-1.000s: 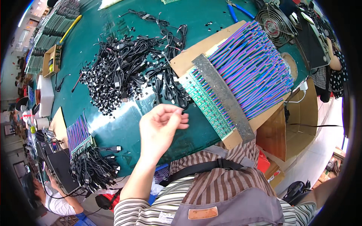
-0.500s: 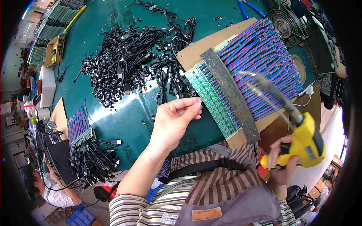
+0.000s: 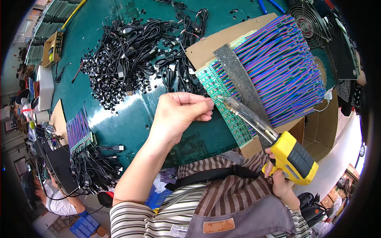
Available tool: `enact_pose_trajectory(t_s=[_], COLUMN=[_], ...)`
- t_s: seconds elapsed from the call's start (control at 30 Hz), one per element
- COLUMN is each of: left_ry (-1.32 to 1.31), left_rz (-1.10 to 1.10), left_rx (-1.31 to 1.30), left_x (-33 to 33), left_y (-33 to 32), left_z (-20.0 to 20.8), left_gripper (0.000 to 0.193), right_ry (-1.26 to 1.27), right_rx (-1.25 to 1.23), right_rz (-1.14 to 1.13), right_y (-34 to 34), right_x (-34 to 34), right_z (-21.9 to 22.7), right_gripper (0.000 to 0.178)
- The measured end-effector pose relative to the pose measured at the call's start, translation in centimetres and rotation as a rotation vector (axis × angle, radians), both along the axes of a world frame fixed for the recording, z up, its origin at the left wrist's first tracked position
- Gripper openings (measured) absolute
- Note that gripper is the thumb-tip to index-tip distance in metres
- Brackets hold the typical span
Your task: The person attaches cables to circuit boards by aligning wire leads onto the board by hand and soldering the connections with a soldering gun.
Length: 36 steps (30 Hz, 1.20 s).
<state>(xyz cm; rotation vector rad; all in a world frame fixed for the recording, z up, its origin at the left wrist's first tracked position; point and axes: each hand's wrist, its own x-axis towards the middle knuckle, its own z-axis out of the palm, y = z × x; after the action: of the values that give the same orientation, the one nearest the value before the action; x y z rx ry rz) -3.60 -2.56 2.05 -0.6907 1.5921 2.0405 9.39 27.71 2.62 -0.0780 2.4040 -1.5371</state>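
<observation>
My right hand (image 3: 279, 180) grips a yellow-and-black soldering gun (image 3: 295, 158) by its handle and trigger. The gun's thin tip reaches over a row of small green circuit boards (image 3: 234, 121), close to their left edge. Beside that edge my left hand (image 3: 180, 115) is closed in a pinch; whatever its fingertips hold is too small to make out. Blue, red and black wires (image 3: 281, 75) run from the boards toward the right. A dark metal bar (image 3: 243, 75) lies across them, on a sheet of brown cardboard (image 3: 208, 49).
Black USB cables (image 3: 133, 47) and small black connectors (image 3: 99, 81) are heaped left of the boards. A cabled board bundle (image 3: 93, 164) lies at the near left edge. A fan (image 3: 307, 25) stands far right, near blue handles (image 3: 263, 6). Another person (image 3: 61, 202) sits at lower left.
My right hand has brought the soldering gun left and down, so its tip is now over the boards. My left hand stays pinched at the board edge. The view has shifted slightly.
</observation>
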Motion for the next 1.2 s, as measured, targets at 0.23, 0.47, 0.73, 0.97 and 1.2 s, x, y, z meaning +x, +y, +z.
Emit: enact_pose_trajectory(t_s=[0.23,0.47,0.73,0.97,1.2], left_ry=[-0.018,-0.005,-0.007,-0.017,-0.019], left_rz=[0.019,0.046,0.048,0.038,0.031], left_rx=[-0.046,-0.062,-0.069,-0.058,-0.058], left_x=[-0.1,0.1,-0.1,-0.2,-0.2], left_y=[0.5,0.6,0.6,0.5,0.5], left_z=[0.2,0.2,0.0,-0.1,-0.1], left_gripper=[0.017,0.016,0.015,0.015,0.017], right_ry=[0.067,0.066,-0.074,0.025,0.083], right_rx=[-0.027,-0.038,0.047,0.077,0.131], right_rz=[0.128,-0.094,0.159,0.229,0.267], right_y=[0.5,-1.7,0.8,1.5,1.5], right_x=[-0.2,-1.6,-0.4,-0.1,-0.2], right_z=[-0.4,0.8,-0.3,-0.8,-0.5], right_gripper=[0.045,0.025,0.068,0.054,0.048])
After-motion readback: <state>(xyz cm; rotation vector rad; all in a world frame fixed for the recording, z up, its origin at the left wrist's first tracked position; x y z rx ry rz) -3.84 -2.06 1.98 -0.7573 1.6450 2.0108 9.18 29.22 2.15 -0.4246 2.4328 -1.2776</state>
